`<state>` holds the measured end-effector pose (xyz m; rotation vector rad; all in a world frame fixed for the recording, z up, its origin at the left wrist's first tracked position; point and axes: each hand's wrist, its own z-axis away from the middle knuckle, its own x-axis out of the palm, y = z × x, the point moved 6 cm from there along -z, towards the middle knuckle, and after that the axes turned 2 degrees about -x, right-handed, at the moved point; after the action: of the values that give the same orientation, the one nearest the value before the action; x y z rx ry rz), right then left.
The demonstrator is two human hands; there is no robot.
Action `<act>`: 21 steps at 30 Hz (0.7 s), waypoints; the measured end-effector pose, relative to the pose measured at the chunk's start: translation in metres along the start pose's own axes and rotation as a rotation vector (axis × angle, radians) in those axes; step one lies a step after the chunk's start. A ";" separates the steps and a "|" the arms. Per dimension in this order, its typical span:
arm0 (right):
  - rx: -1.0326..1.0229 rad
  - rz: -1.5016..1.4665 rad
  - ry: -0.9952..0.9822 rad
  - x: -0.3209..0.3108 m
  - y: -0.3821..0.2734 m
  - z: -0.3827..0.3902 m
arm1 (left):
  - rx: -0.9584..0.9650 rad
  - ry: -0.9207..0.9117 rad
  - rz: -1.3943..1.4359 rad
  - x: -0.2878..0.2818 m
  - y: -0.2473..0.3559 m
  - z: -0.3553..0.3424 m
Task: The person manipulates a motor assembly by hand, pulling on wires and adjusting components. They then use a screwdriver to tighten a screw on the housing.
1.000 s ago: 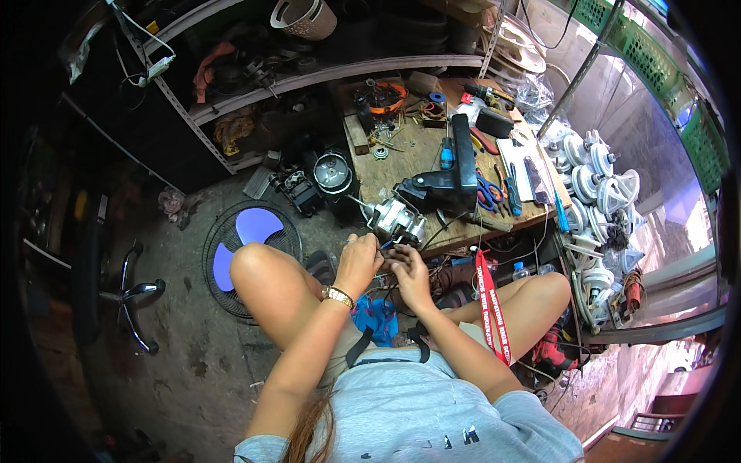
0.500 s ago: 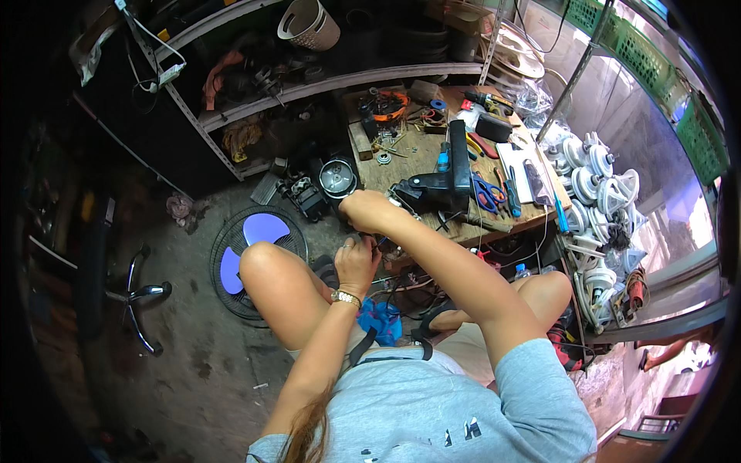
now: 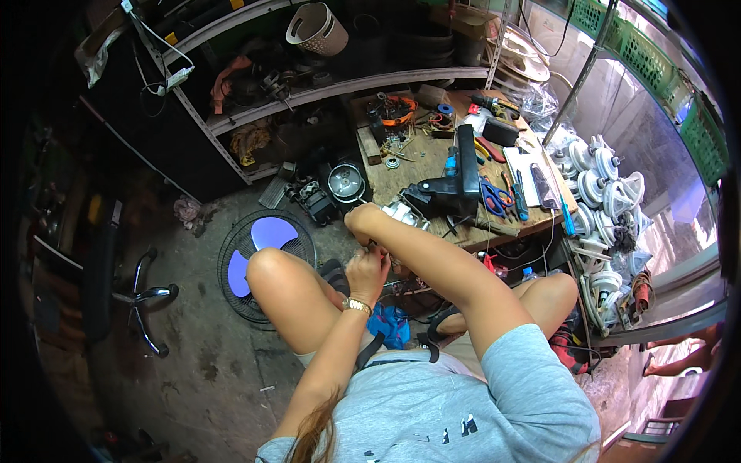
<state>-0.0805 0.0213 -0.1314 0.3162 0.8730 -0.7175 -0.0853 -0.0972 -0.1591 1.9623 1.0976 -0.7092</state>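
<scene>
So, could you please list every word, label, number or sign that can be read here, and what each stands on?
No whole word, number or sign can be read.
Pale grey-blue T-shirt: dark printed marks, broken up by folds.
Wristwatch: dial too small to read.
Power drill: any markings too small to read.

Qty. vis.: 2 hands (image 3: 367, 274), 1 wristwatch (image 3: 356, 305), 2 purple fan blades (image 3: 274, 234), 1 blk. wire guard (image 3: 238, 235), 1 beige perf. bin (image 3: 318, 31). Also tallied: 1 blk. stand (image 3: 468, 166), 1 pr. blue-hdl. scissors (image 3: 495, 198), 1 orange container (image 3: 398, 121).
</scene>
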 end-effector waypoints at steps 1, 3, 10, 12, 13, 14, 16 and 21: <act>0.034 -0.071 0.108 -0.003 0.005 0.007 | -0.004 -0.010 0.072 -0.001 0.005 0.001; 0.099 -0.212 0.323 -0.006 0.012 0.021 | -0.067 -0.085 0.139 0.002 0.009 0.002; 0.121 -0.403 0.747 -0.008 0.020 0.108 | -0.159 -0.053 0.458 0.005 0.000 0.004; 0.149 -0.578 0.835 0.009 0.022 0.134 | -0.347 -0.118 0.635 0.008 -0.004 0.005; 0.167 -0.706 0.871 0.020 0.022 0.146 | -0.439 -0.157 0.723 0.008 -0.005 0.006; 0.163 -0.761 0.925 0.034 0.017 0.154 | -0.433 -0.229 0.644 0.010 -0.007 0.006; 0.118 -0.881 1.102 0.068 0.006 0.156 | -0.505 -0.388 0.865 0.036 -0.030 0.010; 0.202 -1.050 1.130 0.125 -0.027 0.160 | -0.806 -0.758 1.304 0.043 -0.028 0.001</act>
<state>0.0481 -0.1373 -0.1304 0.4442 2.1079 -1.6604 -0.0894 -0.0694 -0.2017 1.1116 -0.4018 -0.1423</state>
